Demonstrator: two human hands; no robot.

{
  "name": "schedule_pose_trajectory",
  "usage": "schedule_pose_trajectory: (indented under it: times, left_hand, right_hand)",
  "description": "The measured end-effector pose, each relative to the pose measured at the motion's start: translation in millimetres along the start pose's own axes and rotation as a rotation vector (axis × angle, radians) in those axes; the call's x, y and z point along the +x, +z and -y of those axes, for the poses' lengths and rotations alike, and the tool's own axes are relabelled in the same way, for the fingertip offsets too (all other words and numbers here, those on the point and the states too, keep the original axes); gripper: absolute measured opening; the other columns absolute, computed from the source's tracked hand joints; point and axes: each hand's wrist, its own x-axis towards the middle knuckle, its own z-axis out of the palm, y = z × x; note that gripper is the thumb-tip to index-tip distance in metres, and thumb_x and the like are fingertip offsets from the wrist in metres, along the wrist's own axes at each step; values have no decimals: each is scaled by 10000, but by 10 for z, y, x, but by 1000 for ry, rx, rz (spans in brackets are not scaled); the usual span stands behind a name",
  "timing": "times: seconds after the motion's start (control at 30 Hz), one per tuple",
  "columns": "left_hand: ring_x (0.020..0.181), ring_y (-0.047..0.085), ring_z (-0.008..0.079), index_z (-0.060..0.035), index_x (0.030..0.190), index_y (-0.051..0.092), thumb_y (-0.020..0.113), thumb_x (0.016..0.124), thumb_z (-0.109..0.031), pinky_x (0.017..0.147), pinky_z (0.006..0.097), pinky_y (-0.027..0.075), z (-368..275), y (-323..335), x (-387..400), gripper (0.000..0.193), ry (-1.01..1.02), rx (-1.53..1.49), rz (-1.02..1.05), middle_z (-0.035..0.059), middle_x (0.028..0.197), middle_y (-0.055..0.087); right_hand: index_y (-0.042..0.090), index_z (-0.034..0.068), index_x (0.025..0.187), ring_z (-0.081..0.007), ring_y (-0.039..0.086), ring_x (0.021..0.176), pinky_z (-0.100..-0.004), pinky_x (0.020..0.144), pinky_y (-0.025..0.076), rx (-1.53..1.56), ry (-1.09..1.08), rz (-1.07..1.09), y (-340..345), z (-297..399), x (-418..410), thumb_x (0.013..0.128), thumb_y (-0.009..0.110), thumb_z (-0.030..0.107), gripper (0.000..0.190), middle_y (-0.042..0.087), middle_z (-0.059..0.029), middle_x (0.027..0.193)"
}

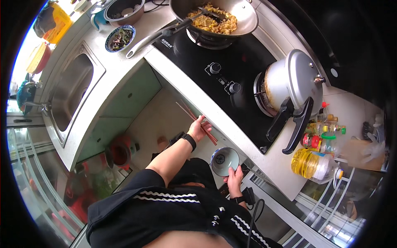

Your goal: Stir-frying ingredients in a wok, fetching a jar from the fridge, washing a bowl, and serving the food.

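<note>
Several wooden chopsticks (211,135) are gripped in my left hand (198,128), held in front of the counter's front edge. A blue-and-white ceramic bowl (228,159) tilts in my right hand (234,179), thumb over its rim; its inside shows no food. Beyond both hands, a wok (248,18) with fried rice (214,23) stands on the gas hob (198,66), a metal spatula (186,23) resting in it. At the hob's right burner sits a pressure cooker (279,83) with black handles.
A bowl of cooked greens (121,38) stands left of the wok handle, near a metal pot (124,21). The steel sink (73,90) is on the left. An oil jug (310,166) and several bottles (319,127) crowd the right counter. A black cable (255,214) hangs by my right wrist.
</note>
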Motion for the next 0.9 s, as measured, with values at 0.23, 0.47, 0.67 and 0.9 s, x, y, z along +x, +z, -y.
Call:
schedule_pose_trajectory:
  times: [0.23,0.47,0.67,0.9]
  left_hand:
    - [461,432,68,-86,879,552,378,929,-306,367,207,265,-652,-285,-860,285,409,304,-150,2,682,575]
    - [364,342,39,-57,854,591,485,896,-301,326,189,217,-1802,-1107,-2352,269,951,175,-333,-9,584,532]
    - [399,359,9,-5,897,622,518,891,-191,369,163,254,-2786,-2287,-3345,213,1343,126,-672,-12,603,544]
    - [482,479,60,-10,976,635,590,846,-192,455,203,387,-4531,-3613,-3943,229,1657,-126,-1106,43,768,634]
  right_hand:
    - [503,-31,869,-140,509,362,-255,333,396,-163,-265,176,538,1086,223,829,465,101,143,564,-98,584]
    - [555,-56,969,-217,608,502,-327,491,474,-241,-682,563,2021,2123,265,814,468,99,236,607,-179,658]
    - [589,-24,952,-230,610,590,-335,577,474,-342,-810,738,3561,2681,-86,791,506,148,249,593,-170,637]
    - [596,-5,848,-201,575,440,-319,513,464,-413,-882,856,5447,3440,-611,791,458,167,227,559,-106,474]
